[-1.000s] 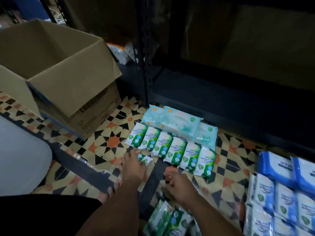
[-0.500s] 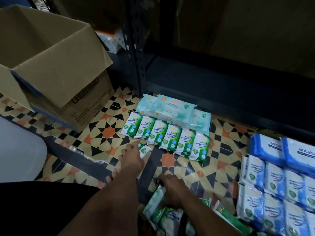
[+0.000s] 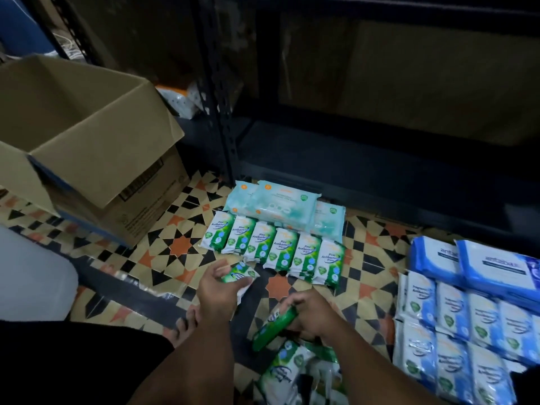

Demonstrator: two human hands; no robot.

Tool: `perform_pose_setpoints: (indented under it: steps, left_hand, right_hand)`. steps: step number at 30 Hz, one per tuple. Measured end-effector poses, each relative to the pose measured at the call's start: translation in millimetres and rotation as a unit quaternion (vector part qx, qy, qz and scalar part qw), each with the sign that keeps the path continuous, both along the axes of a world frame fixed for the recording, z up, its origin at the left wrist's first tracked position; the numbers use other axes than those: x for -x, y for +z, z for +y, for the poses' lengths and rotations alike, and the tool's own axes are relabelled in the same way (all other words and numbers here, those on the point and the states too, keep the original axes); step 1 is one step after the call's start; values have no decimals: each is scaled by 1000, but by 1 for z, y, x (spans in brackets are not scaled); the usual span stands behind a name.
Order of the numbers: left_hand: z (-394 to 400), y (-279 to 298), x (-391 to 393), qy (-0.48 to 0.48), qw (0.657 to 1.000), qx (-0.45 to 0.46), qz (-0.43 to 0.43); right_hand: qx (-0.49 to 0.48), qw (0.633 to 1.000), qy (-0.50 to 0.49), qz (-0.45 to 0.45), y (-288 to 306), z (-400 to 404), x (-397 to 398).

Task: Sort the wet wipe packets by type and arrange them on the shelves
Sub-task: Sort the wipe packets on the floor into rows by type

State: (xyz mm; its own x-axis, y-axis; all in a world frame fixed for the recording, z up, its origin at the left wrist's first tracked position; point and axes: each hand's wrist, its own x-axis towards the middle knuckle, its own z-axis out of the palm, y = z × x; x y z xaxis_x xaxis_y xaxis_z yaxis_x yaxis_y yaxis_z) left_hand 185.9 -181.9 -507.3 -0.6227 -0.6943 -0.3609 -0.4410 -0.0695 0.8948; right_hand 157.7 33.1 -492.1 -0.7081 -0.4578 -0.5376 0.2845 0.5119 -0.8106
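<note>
Left packet (image 3: 240, 274): a small green wipe packet, tilted, pinched at its near end by the left hand (image 3: 217, 289); thumb on one side, fingers curled round the other, the far end poking out past the fingertips just above the floor.
Right packet (image 3: 273, 327): a green packet lying on a slant, its upper end wrapped by the curled fingers of the right hand (image 3: 311, 314); the lower end sticks out toward the person.
Gap between the grips: the two hands are near each other but apart, left a little farther from the person than right.
Green row (image 3: 274, 248): six green pine packets side by side on the floor, just beyond the left hand's packet and not touching it.
Teal packs (image 3: 280, 204): larger pale teal packs lying beyond the green row, overlapping one another, against the shelf foot.
Loose pile (image 3: 287, 372): more green packets heaped on the floor, just nearer than the right hand.
Blue packs (image 3: 464, 323): rows of white-and-blue packets well to the right of the right hand, with bigger blue packs stacked at their far side.
Shelf (image 3: 365, 159): dark metal rack beyond all the packets, its lowest board bare where visible.
Box (image 3: 87, 147): open cardboard carton, far left of the left hand.
Floor (image 3: 175, 244): patterned star tiles under everything; bare toes (image 3: 182, 325) show just below the left wrist.
</note>
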Motion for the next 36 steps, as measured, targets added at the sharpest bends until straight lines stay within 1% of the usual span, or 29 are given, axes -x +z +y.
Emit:
perform_pose_setpoints:
  steps: [2,4,7,10,13,15,18,24,27,29,31,33,36]
  left_hand:
    - [10,2,-6,17,999,-30,-3]
    - [21,-1,-12,39,997,-58,-18]
    - [35,8,-20,87,988,-124,-6]
    - [44,23,-24,121,984,-128,11]
    - [44,44,-25,154,975,-156,47]
    - [39,55,-24,161,976,-129,64]
    - [25,68,-25,144,983,-79,86]
    - [-13,76,-20,148,986,4,72]
    - [-47,64,-9,132,989,37,46]
    - [-73,45,3,114,992,56,26]
    - [-89,28,11,76,994,74,-4]
    - [-102,7,18,42,995,81,-37]
    - [-112,-20,22,14,997,69,-31]
  right_hand:
    - [7,998,-57,-36,14,4,-3]
    - [17,994,-93,-61,22,7,-5]
    - [23,984,-151,-91,29,14,-11]
    - [32,977,-180,-109,35,19,-17]
    - [23,983,-153,-95,52,19,-22]
    - [12,991,-117,-63,63,13,-21]
    - [-10,996,-83,-13,73,4,-19]
    - [-18,997,-17,79,73,-12,-8]
    - [-16,994,11,106,59,-33,2]
    - [-10,994,34,105,47,-54,12]
    - [6,993,63,102,39,-72,20]
    - [-13,989,91,120,25,-91,29]
    - [-43,984,95,142,7,-115,42]
